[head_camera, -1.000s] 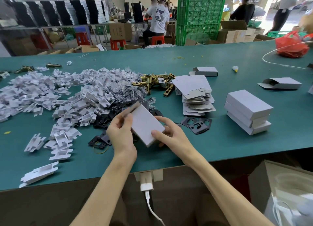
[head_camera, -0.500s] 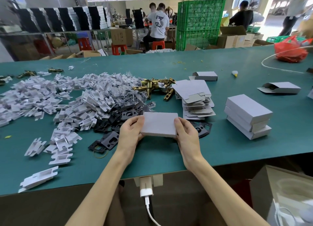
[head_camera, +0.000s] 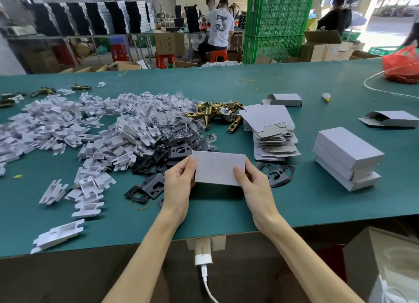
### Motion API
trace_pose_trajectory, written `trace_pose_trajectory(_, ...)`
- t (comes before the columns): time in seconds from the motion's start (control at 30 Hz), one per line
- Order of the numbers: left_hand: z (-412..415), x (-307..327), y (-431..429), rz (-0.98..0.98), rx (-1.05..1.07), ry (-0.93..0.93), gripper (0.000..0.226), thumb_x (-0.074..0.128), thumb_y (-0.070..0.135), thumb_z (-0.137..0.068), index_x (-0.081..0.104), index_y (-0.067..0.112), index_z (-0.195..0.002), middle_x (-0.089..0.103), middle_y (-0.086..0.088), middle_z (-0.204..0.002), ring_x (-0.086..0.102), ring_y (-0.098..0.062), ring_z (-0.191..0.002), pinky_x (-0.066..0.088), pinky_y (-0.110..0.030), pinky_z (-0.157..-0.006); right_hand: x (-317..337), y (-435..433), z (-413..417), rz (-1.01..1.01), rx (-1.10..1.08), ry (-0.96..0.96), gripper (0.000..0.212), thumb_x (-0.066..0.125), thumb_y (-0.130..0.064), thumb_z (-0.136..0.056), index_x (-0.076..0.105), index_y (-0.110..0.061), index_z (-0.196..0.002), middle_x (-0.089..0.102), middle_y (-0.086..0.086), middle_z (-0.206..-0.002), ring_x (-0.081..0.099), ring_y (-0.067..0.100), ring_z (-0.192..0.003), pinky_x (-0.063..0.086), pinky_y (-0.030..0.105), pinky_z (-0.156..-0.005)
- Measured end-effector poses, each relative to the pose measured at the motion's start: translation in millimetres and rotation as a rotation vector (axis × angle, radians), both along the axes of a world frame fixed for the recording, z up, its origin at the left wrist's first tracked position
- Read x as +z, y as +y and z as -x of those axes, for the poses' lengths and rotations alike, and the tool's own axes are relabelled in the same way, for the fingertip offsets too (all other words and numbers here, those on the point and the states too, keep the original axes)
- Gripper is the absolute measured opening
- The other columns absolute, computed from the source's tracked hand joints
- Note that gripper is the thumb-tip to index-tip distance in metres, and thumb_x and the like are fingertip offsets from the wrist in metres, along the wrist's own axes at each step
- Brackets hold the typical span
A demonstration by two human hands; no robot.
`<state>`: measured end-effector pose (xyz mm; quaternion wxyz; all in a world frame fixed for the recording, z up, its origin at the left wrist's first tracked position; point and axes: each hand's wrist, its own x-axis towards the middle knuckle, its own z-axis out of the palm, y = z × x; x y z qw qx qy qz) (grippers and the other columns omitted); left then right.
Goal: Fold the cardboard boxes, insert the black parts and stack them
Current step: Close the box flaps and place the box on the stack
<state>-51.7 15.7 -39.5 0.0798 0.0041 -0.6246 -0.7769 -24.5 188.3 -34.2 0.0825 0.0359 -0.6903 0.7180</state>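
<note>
The folded grey cardboard box (head_camera: 218, 167) is held just above the green table (head_camera: 294, 203), in front of the scatter of black metal plates (head_camera: 179, 149). Its broad face is tipped toward the camera. The left hand (head_camera: 179, 184) pinches its left end with the thumb on the front face and the fingers curled behind. The right hand (head_camera: 254, 184) does the same at the lower right corner. Both grips are narrow and close to the edges. The box looks closed, though whether a black plate is inside cannot be seen, and the end flaps are hidden by the hands. This reads as the final check before stacking. To do it well, press each end lightly with the thumbs to confirm the flaps are fully tucked, without denting the thin board. Then carry the box flat to the stack of 3 finished boxes (head_camera: 347, 157) well off to the right. That stack sits slightly askew, so line the new box up with the top one and set it down level rather than dropping it. The pile of flat box blanks (head_camera: 272, 139) lies between, so lift clear of it.
</note>
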Motion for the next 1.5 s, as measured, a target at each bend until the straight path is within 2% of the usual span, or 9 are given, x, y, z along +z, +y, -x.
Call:
trace_pose_trajectory(0.2, -2, 1, 3, 0.084, 0.005, 0.031, 0.03, 0.047, 0.033, -0.111, 0.077, 0.031, -0.119, 0.078, 0.002, -0.115, 0.072, -0.008, -0.101, 0.057, -0.021, -0.082, 0, 0, -1, -0.106, 0.0, 0.009, 0.028, 0.054, -0.03, -0.105, 0.061, -0.029, -0.133, 0.071, -0.017, -0.118, 0.064, 0.005, -0.112, 0.05, 0.027, -0.099)
trace_pose_trajectory(0.33, -3, 2, 3, 0.263, -0.072, 0.095, 0.041, 0.046, 0.019, -0.111, 0.048, 0.016, -0.152, 0.07, 0.015, -0.13, 0.064, 0.0, -0.116, 0.052, -0.019, -0.096, 1, -3, -2, -0.282, -0.009, 0.039, 0.033, 0.062, -0.031, -0.101, 0.056, -0.025, -0.133, 0.069, -0.008, -0.12, 0.062, 0.008, -0.112, 0.049, 0.036, -0.102)
trace_pose_trajectory(0.5, -4, 4, 4, 0.284, -0.1, 0.099, 0.051, 0.043, 0.008, -0.111, 0.033, 0.009, -0.16, 0.056, 0.0, -0.149, 0.055, -0.014, -0.135, 0.041, -0.033, -0.118, 3, -5, -3, -0.388, -0.006, 0.013, 0.042, 0.067, -0.035, -0.097, 0.051, -0.022, -0.134, 0.065, 0.0, -0.123, 0.059, 0.017, -0.116, 0.048, 0.044, -0.101)
trace_pose_trajectory(0.67, -3, 4, 3, 0.264, -0.032, 0.104, 0.046, 0.045, 0.01, -0.111, 0.043, 0.011, -0.156, 0.06, 0.006, -0.145, 0.058, -0.006, -0.13, 0.046, -0.022, -0.11, 5, -7, -3, -0.341, -0.012, -0.022, 0.068, 0.073, -0.033, -0.093, 0.039, -0.019, -0.149, 0.059, -0.001, -0.135, 0.057, 0.016, -0.123, 0.046, 0.042, -0.108)
trace_pose_trajectory(0.73, -1, 3, 2, 0.253, -0.009, 0.104, 0.044, 0.048, 0.012, -0.11, 0.048, 0.012, -0.154, 0.06, 0.01, -0.144, 0.057, 0.0, -0.129, 0.046, -0.018, -0.108, 7, -8, -3, -0.341, -0.028, -0.044, 0.096, 0.078, -0.037, -0.087, 0.019, -0.018, -0.16, 0.043, 0.001, -0.146, 0.047, 0.012, -0.13, 0.037, 0.028, -0.113)
trace_pose_trajectory(0.8, -1, 2, 2, 0.249, -0.012, 0.103, 0.042, 0.053, 0.013, -0.108, 0.053, 0.012, -0.15, 0.062, 0.009, -0.142, 0.058, -0.003, -0.13, 0.047, -0.019, -0.108, 6, -9, -5, -0.466, -0.05, 0.007, 0.105, 0.083, -0.041, -0.081, 0.019, -0.017, -0.16, 0.03, 0.001, -0.144, 0.035, 0.008, -0.129, 0.028, 0.016, -0.11)
trace_pose_trajectory(1.0, -6, 3, 1, 0.158, -0.096, 0.109, 0.032, 0.069, 0.019, -0.098, 0.071, 0.024, -0.129, 0.073, 0.004, -0.13, 0.065, -0.016, -0.124, 0.052, -0.035, -0.104, 5, -11, -14, -1.091, -0.187, 0.252, 0.094, 0.073, -0.039, -0.083, 0.022, -0.018, -0.16, 0.04, 0.004, -0.14, 0.027, 0.024, -0.132, 0.018, 0.038, -0.108)
trace_pose_trajectory(1.2, -14, 10, 7, 0.141, -0.213, 0.129, 0.044, 0.058, 0.045, -0.101, 0.075, 0.012, -0.124, 0.074, -0.003, -0.127, 0.068, -0.023, -0.123, 0.059, -0.036, -0.097, 8, 32, -27, -1.077, -0.31, 0.252, 0.088, 0.074, -0.043, -0.085, 0.03, -0.023, -0.158, 0.047, 0.005, -0.128, 0.042, 0.026, -0.118, 0.028, 0.037, -0.097)
trace_pose_trajectory(1.5, -8, 6, 10, 0.237, -0.208, 0.11, 0.034, 0.048, 0.023, -0.111, 0.079, 0.008, -0.111, 0.079, -0.005, -0.113, 0.077, -0.027, -0.103, 0.062, -0.035, -0.088, 4, 127, -22, -1.23, -0.586, -0.133, 0.076, 0.068, -0.041, -0.093, 0.034, -0.012, -0.155, 0.042, 0.018, -0.145, 0.033, 0.036, -0.129, 0.026, 0.049, -0.104)
